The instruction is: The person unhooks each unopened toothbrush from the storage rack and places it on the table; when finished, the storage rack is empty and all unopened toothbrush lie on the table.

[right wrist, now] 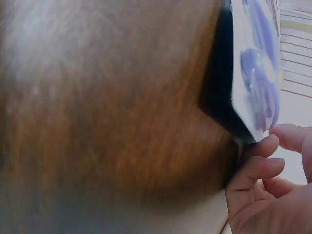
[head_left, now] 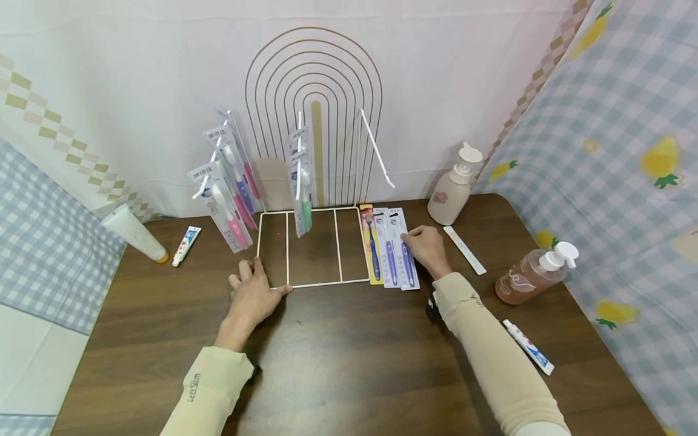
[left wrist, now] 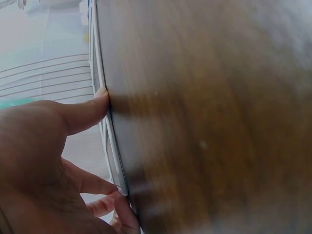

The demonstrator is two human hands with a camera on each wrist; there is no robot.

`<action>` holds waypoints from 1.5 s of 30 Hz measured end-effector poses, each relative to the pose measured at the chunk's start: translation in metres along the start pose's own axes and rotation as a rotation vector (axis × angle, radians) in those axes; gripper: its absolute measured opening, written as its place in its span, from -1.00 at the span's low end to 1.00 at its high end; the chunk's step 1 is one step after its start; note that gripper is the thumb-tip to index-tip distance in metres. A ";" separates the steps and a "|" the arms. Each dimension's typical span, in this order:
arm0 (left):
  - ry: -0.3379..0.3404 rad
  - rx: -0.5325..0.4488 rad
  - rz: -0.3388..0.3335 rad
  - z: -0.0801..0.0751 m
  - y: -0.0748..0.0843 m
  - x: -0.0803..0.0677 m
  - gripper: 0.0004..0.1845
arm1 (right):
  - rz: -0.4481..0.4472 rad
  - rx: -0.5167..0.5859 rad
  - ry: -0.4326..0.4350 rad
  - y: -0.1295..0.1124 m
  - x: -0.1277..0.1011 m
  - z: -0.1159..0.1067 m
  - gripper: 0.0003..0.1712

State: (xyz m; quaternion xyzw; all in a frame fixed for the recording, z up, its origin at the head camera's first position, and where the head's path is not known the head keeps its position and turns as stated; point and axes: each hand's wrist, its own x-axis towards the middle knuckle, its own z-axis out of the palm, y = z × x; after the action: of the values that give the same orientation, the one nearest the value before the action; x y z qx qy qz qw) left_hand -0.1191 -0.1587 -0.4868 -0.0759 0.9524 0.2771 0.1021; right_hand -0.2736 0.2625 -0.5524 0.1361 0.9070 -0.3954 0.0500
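A white wire display rack [head_left: 313, 285] stands at the back of the table. My left hand [head_left: 252, 295] rests at its front left corner, thumb on the front wire and fingers on the side, as the left wrist view also shows. To the right of the base lie three packaged toothbrushes side by side: a blue one on a yellow card [head_left: 376, 274], a purple one [head_left: 389, 266], and another purple one [head_left: 407, 269] at the right end. My right hand [head_left: 428, 247] pinches the edge of that last pack [right wrist: 243, 83] between thumb and fingers.
Packaged toothbrushes hang on the rack's left hook [head_left: 218, 148] and middle hook [head_left: 299, 172]; the right hook [head_left: 376, 148] juts forward. Around lie a white tube [head_left: 136, 233], toothpaste tubes [head_left: 186, 246] [head_left: 528, 346], a white strip pack [head_left: 465, 250], and pump bottles [head_left: 449, 194] [head_left: 526, 278].
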 end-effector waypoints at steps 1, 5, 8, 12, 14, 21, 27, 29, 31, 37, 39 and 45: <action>0.001 0.001 0.000 0.000 0.000 0.000 0.23 | -0.001 -0.006 0.008 -0.002 -0.002 0.000 -0.65; 0.003 0.001 0.000 0.000 -0.002 0.000 0.23 | -0.002 -0.014 0.015 -0.021 -0.020 -0.006 -0.65; 0.003 -0.004 -0.002 0.000 -0.003 0.000 0.23 | -0.018 0.003 0.023 -0.036 -0.039 -0.012 -0.65; 0.006 -0.009 -0.003 0.000 -0.003 0.001 0.23 | -0.022 0.008 0.037 -0.041 -0.042 -0.013 -0.68; 0.010 -0.009 -0.001 -0.001 -0.003 0.001 0.23 | -0.001 -0.008 0.040 -0.038 -0.034 -0.009 -0.69; 0.017 -0.004 0.008 -0.001 -0.003 0.001 0.22 | 0.022 -0.009 0.013 -0.012 -0.004 0.002 -0.70; 0.021 -0.003 0.007 -0.001 -0.004 0.001 0.22 | -0.030 -0.071 0.048 -0.031 -0.016 -0.001 -0.68; 0.022 -0.007 0.007 -0.001 -0.004 0.000 0.22 | -0.062 -0.063 0.050 -0.054 -0.034 -0.006 -0.65; 0.022 -0.010 0.008 -0.001 -0.004 0.000 0.22 | -0.104 -0.039 0.051 -0.079 -0.052 -0.009 -0.64; 0.017 -0.016 0.003 -0.001 -0.004 0.001 0.21 | -0.379 0.057 -0.002 -0.144 -0.090 -0.008 -0.64; 0.018 -0.015 0.000 0.000 -0.004 0.001 0.21 | -0.470 0.082 -0.041 -0.162 -0.099 -0.006 -0.64; 0.025 -0.011 0.009 0.004 -0.005 0.003 0.22 | -0.590 0.146 -0.158 -0.209 -0.118 -0.001 -0.56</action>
State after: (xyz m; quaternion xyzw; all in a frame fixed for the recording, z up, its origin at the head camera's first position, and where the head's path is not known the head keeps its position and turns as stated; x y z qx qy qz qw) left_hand -0.1207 -0.1607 -0.4939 -0.0756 0.9523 0.2819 0.0887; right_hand -0.2206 0.1028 -0.3818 -0.1608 0.8698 -0.4664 -0.0063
